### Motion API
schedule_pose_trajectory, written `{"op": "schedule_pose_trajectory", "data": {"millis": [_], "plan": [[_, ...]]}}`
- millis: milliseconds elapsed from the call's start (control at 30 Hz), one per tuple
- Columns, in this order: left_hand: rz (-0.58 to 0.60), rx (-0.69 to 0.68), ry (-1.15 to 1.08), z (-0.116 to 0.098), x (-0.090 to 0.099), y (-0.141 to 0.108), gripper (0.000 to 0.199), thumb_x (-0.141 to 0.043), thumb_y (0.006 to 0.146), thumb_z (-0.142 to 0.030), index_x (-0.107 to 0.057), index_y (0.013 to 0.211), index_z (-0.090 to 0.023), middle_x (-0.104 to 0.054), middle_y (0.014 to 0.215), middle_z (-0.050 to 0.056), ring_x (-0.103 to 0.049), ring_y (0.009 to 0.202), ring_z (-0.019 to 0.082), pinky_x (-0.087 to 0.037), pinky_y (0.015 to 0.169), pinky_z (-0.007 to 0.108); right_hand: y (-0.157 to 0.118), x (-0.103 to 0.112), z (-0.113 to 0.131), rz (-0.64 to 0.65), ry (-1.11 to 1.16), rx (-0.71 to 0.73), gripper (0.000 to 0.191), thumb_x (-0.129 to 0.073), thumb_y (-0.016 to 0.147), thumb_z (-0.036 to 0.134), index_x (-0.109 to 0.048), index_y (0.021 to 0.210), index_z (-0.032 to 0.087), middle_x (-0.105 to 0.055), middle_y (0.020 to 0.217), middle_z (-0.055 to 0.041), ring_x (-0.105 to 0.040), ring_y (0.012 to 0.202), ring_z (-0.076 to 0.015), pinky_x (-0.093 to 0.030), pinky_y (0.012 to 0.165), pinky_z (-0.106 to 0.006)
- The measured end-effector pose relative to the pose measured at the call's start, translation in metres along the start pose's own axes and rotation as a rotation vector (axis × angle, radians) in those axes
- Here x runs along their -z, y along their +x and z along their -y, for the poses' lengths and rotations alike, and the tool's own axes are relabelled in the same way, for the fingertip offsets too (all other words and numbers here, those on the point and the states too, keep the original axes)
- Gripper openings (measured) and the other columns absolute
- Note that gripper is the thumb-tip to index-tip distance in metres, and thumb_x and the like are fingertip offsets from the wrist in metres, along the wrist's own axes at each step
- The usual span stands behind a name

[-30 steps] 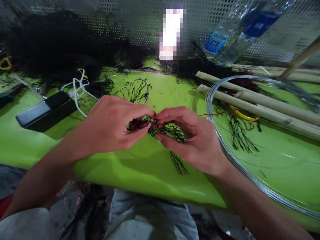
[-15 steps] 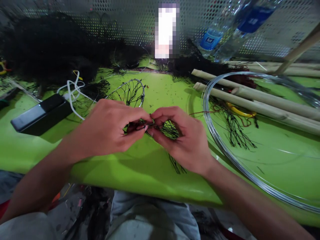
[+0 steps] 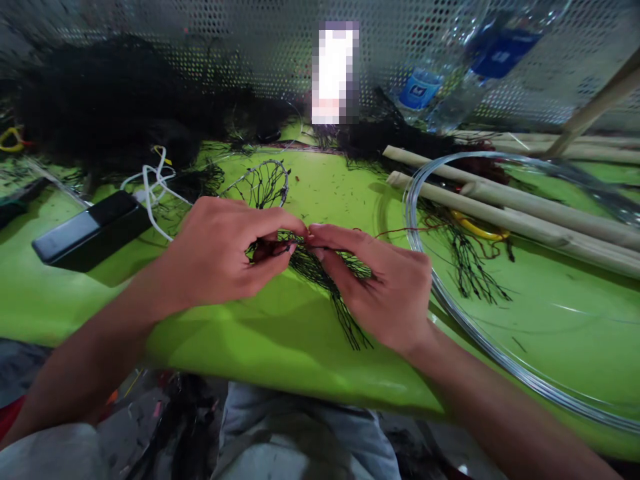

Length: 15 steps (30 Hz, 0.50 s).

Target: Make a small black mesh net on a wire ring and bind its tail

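Note:
My left hand (image 3: pixel 230 250) pinches the edge of a black knotted net (image 3: pixel 317 273) between thumb and fingers. Right beside it, my right hand (image 3: pixel 385 280) is closed at the fingertips on the same net, where a dark red thread (image 3: pixel 395 233) also meets the fingers. That thread runs off to the right, across the wire coil. Strands of the net hang below my hands onto the green tabletop (image 3: pixel 240 353). Behind my left hand lies a wire hoop (image 3: pixel 286 183) with black netting on it. The exact point where the fingertips meet is partly hidden.
A power bank (image 3: pixel 95 230) with a white cable (image 3: pixel 150 190) lies left. At right are a large wire coil (image 3: pixel 450 320), wooden sticks (image 3: pixel 550 230) and a yellow ring (image 3: pixel 480 227). Dark netting (image 3: pixel 110 100), a blurred bright phone-like shape (image 3: pixel 333 73) and bottles (image 3: pixel 420 90) stand behind.
My right hand has shifted slightly right, its fingers straighter and flatter. More of the net and the red thread show between the hands. The view has tipped up a little.

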<state>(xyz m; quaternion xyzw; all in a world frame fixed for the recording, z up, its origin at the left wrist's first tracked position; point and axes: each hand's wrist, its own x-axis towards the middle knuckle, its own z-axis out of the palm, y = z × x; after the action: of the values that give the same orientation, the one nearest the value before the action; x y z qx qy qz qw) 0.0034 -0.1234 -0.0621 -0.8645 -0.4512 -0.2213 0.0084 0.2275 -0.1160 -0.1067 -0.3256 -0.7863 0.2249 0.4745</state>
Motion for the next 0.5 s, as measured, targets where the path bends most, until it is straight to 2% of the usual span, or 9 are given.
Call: {"op": "schedule_pose_trajectory", "data": {"millis": [133, 233, 333, 500], "plan": [[-0.008, -0.004, -0.004, 0.001, -0.002, 0.001, 0.021, -0.057, 0.101, -0.033, -0.074, 0.114, -0.031, -0.078, 0.076, -0.003, -0.073, 0.069, 0.018, -0.051, 0.068, 0.035, -0.001, -0.001, 0.001, -0.059, -0.078, 0.069, 0.038, -0.062, 0.097, 0.002, -0.079, 0.116, 0.031, -0.083, 0.111, -0.0002, -0.08, 0.098, -0.0187, -0.065, 0.087, -0.032], [-0.018, -0.023, -0.004, 0.002, -0.004, 0.002, 0.022, -0.058, 0.1, -0.031, -0.075, 0.113, -0.028, -0.08, 0.079, -0.002, -0.074, 0.071, 0.019, -0.051, 0.068, 0.035, -0.001, -0.001, 0.002, -0.028, -0.072, 0.088, 0.037, -0.058, 0.096, 0.001, -0.076, 0.115, 0.026, -0.081, 0.105, -0.0027, -0.077, 0.094, -0.0173, -0.062, 0.083, -0.03], [-0.007, -0.022, -0.011, 0.002, -0.008, 0.001, 0.022, -0.057, 0.099, -0.03, -0.076, 0.112, -0.027, -0.081, 0.08, -0.002, -0.075, 0.072, 0.018, -0.05, 0.068, 0.034, 0.001, 0.0, 0.001, 0.025, -0.013, 0.05, 0.033, -0.055, 0.095, 0.001, -0.074, 0.11, 0.024, -0.078, 0.099, -0.0024, -0.075, 0.09, -0.0163, -0.06, 0.079, -0.03], [-0.027, -0.03, -0.002, 0.0, -0.013, 0.002, 0.022, -0.06, 0.098, -0.028, -0.077, 0.112, -0.026, -0.079, 0.074, -0.003, -0.071, 0.064, 0.016, -0.047, 0.064, 0.031, 0.002, -0.003, -0.002, -0.038, 0.041, -0.037, 0.03, -0.059, 0.095, 0.002, -0.075, 0.105, 0.025, -0.079, 0.099, 0.0003, -0.074, 0.089, -0.0154, -0.061, 0.083, -0.032]]}}
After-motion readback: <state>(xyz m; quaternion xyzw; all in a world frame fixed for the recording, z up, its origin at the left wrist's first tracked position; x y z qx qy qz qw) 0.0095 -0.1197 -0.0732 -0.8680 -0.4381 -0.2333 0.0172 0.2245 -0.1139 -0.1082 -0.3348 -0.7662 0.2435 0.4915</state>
